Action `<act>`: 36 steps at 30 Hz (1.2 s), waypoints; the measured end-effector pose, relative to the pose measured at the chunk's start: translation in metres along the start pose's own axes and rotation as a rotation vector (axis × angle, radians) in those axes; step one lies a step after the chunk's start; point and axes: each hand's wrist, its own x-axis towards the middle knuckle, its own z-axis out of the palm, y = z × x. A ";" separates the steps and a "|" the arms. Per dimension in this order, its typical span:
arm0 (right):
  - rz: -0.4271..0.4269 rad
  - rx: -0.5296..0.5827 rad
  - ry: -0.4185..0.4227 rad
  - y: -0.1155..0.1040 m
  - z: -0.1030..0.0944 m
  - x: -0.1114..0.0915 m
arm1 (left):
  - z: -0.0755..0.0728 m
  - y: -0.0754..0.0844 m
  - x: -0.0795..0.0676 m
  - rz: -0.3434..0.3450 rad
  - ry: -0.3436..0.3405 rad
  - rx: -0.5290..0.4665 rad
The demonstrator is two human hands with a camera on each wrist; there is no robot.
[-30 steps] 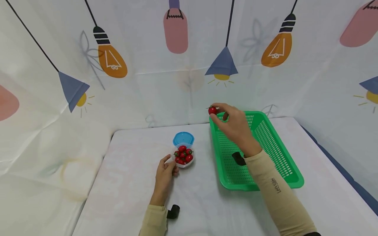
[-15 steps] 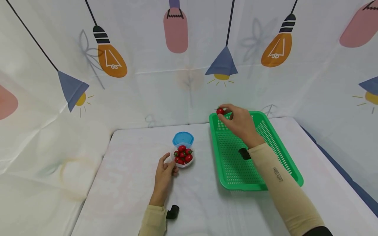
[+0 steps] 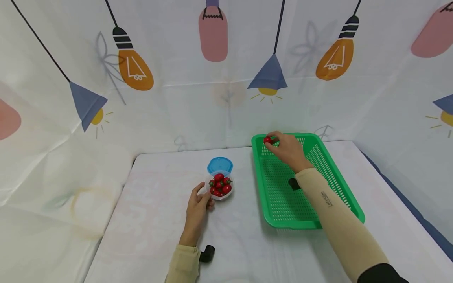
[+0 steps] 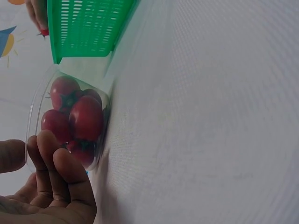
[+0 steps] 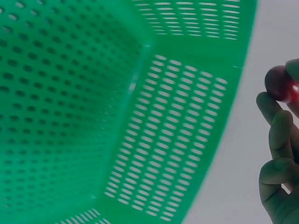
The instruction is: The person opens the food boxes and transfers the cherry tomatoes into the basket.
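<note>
My right hand (image 3: 289,152) pinches a cherry tomato (image 3: 267,140) between thumb and fingertips, over the back left corner of a green plastic basket (image 3: 297,224). In the right wrist view the tomato (image 5: 279,84) shows at the right edge, beside the slotted basket wall. My left hand (image 3: 196,210) holds the near left rim of a small clear plastic container (image 3: 223,198) on the table. The left wrist view has the thumb on one side of the rim and the curled fingers on the other. Several red cherry tomatoes (image 3: 219,185) fill this container.
A blue lid (image 3: 220,165) lies folded back behind the container. The white-covered table (image 3: 152,220) ends at a patterned cloth wall (image 3: 212,106) behind. The basket's perforated floor (image 3: 283,196) shows bare in the head view.
My right hand has moved right and then down with the cherry tomato, from above the basket's left rim to its back left corner. The left hand has stayed on the container.
</note>
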 end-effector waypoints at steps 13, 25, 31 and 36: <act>0.069 -0.057 -0.153 0.019 0.027 0.006 | 0.000 0.000 -0.002 0.014 0.003 0.001; 0.155 -0.050 -0.288 0.034 0.049 0.004 | -0.005 0.000 0.002 0.011 -0.016 0.005; 0.166 -0.061 -0.268 0.039 0.052 0.002 | -0.004 0.003 0.001 0.015 -0.017 -0.010; 0.174 -0.055 -0.267 0.043 0.056 0.002 | -0.003 0.002 0.001 0.015 -0.024 -0.024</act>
